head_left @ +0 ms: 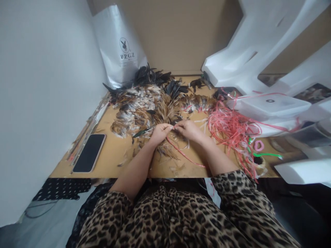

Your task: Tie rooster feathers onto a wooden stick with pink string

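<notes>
At the middle of the wooden table, my left hand [161,132] and my right hand [188,130] meet fingertip to fingertip. Both are closed in a pinch on a thin red ribbon [182,151], whose tail trails down to the right across the tabletop. Just beyond my fingers fans a bunch of brown feathers [167,108]; whether the ribbon is round its base is hidden. A dark green feather [141,133] pokes out left of my left hand. Behind lies a broad heap of brown and cream feathers [141,98], with black feathers [148,75] at its back.
A phone [89,153] lies at the left. Against the back stands a silver-white bag [117,44]. Right of my hands is a tangle of red ribbons [227,124], beside a white plastic box [274,103]. A green strip [267,155] and a pink ring [259,145] lie there too.
</notes>
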A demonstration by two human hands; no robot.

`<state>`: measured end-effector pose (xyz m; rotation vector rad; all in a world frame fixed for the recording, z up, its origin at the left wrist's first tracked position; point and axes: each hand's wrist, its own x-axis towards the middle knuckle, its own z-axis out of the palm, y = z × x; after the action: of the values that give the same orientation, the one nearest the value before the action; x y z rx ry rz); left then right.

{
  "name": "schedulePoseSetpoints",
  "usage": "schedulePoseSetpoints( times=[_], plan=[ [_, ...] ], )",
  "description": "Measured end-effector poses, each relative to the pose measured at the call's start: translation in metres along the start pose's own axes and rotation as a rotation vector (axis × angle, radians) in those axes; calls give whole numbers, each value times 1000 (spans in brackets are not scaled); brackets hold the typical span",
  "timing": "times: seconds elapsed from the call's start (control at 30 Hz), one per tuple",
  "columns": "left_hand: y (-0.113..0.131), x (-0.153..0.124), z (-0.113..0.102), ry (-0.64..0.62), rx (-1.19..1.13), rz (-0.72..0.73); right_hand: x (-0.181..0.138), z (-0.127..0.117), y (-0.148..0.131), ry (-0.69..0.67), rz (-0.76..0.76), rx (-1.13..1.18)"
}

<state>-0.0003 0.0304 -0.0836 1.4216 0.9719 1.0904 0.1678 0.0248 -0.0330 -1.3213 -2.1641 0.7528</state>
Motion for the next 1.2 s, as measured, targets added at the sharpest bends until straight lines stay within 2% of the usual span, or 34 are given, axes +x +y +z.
schedulePoseSetpoints(
  times=[0.13,0.2,0.3,0.4,0.47,0.53,0.67,0.73,0.87,0.97,1.03,1.1,1.17,1.2],
  plan=[
    [3,-2,-1,50,-34,-20,-1,2,7,-51,310,518],
    [4,-2,-2,72,-77,-54,0,5,11,-78,403,811],
    [2,-2,-3,101,-130,-112,3,12,11,-85,456,1169],
    [-1,0,-2,147,-144,-137,4,23,3,6,430,1291],
    [-1,0,0,178,-143,-146,2,31,-1,97,380,1245],
    [0,0,1,211,-147,-150,1,36,-2,161,318,1104],
    [3,-1,6,283,-193,-163,-1,41,1,210,173,751],
    [5,-1,7,307,-215,-172,0,42,1,231,148,674],
    [4,-1,7,323,-203,-178,3,41,3,196,253,834],
    [1,-1,7,309,-166,-175,4,31,11,56,345,990],
    [-2,-1,7,279,-141,-154,3,20,18,48,372,930],
    [-5,-2,7,250,-118,-124,0,7,19,234,308,707],
    [-8,-2,6,228,-96,-101,-3,-4,13,472,135,418],
    [-9,-2,6,220,-85,-92,-5,-8,8,525,33,284]
  ],
)
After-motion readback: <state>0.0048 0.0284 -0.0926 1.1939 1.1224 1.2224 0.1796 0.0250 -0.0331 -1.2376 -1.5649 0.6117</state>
